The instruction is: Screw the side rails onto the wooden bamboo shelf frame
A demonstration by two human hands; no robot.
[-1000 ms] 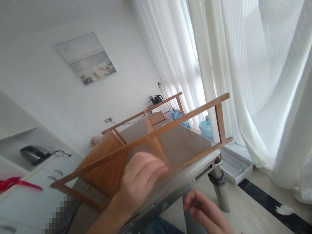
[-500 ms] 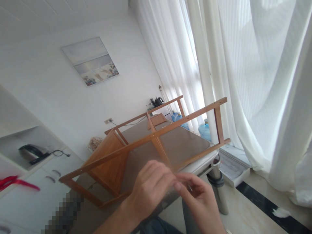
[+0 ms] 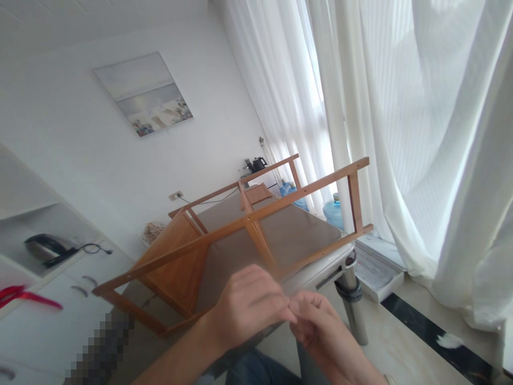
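My left hand [image 3: 250, 305] and my right hand [image 3: 318, 326] meet at the fingertips in the lower middle of the view, above my lap. Both are closed in a pinch, and whatever sits between the fingers is hidden or too small to name. Just beyond them a wooden frame [image 3: 218, 238] with long rails and crosspieces lies on its side on the table [image 3: 300, 232]. A solid wooden panel [image 3: 176, 256] is fitted in its left part.
White curtains [image 3: 401, 133] hang on the right, with blue water bottles [image 3: 333, 213] and a flat white box [image 3: 379, 275] on the floor below. A white cabinet [image 3: 80, 283] with a kettle [image 3: 46, 248] and red ribbon [image 3: 32, 297] stands left. A metal table leg [image 3: 355, 315] is near my right hand.
The right hand's fingers have curled in more tightly against the left hand's fingertips. The whole view has shifted slightly; the wooden frame stays as it lay.
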